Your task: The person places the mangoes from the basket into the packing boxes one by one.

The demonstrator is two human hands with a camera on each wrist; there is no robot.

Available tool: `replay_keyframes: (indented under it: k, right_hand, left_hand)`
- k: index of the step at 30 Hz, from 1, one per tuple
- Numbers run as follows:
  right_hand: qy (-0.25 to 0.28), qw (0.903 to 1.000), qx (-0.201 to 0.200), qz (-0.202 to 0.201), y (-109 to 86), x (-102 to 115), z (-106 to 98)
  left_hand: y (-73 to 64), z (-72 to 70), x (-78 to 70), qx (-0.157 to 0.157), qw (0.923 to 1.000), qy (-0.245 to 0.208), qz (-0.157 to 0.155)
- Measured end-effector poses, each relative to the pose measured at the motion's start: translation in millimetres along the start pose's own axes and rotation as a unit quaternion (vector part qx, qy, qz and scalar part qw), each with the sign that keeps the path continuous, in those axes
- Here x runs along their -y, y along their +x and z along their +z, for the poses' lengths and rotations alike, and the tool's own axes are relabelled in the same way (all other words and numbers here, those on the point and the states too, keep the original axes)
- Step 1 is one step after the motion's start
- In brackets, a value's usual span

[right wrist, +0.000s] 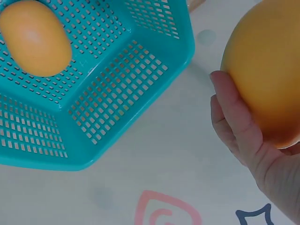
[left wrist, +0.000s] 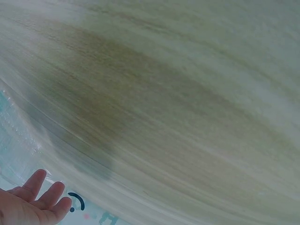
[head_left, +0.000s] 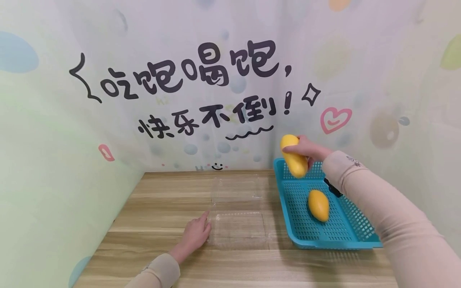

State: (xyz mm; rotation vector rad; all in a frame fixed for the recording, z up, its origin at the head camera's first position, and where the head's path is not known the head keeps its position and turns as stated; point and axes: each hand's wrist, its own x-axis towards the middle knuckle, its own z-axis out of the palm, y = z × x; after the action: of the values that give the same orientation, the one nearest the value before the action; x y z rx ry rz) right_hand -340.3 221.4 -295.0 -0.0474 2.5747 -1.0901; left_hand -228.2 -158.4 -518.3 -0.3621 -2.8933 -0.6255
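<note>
My right hand grips a yellow mango, raised over the back left side of the blue perforated basket. In the right wrist view the fingers wrap round the held mango, beside the basket wall. A second mango lies on the basket floor. My left hand is at the left edge of a clear plastic clamshell box, its index finger extended along that edge. The box lies unfolded, its lid half toward the wall. Loosely bent fingers show in the left wrist view.
A wood-grain table carries the box and the basket. Behind it stands a printed wall covering with black lettering. A small black object shows at the basket's right side, partly behind the right sleeve.
</note>
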Motion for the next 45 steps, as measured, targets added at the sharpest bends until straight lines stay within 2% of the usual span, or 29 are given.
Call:
replay_keyframes:
  k: [11,25,32,38,42,45]
  right_hand:
    - [-0.013,0.9994,0.025,-0.02,-3.0,17.4,11.3]
    - [-0.023,0.998,0.047,-0.037,-3.7,40.3,40.7]
    - [-0.028,0.9961,0.057,-0.061,-6.3,49.6,57.9]
    - [-0.032,0.9943,0.083,-0.059,-7.7,57.6,80.4]
    - [-0.032,0.9941,0.088,-0.056,-9.3,62.7,93.9]
    - [-0.034,0.994,0.087,-0.057,-10.0,65.2,102.4]
  left_hand:
    - [-0.8,0.0,1.5,0.001,1.0,0.003,0.005]
    - [-1.5,-0.5,2.3,0.0,1.0,0.004,0.007]
    - [-2.4,-1.1,1.4,0.003,1.0,-0.006,0.004]
    - [-2.8,-0.9,0.3,-0.006,0.9999,-0.009,0.003]
    - [-4.3,-2.4,-1.8,-0.028,0.9993,-0.007,0.025]
    - [-5.6,-3.0,-2.9,-0.033,0.9989,-0.012,0.033]
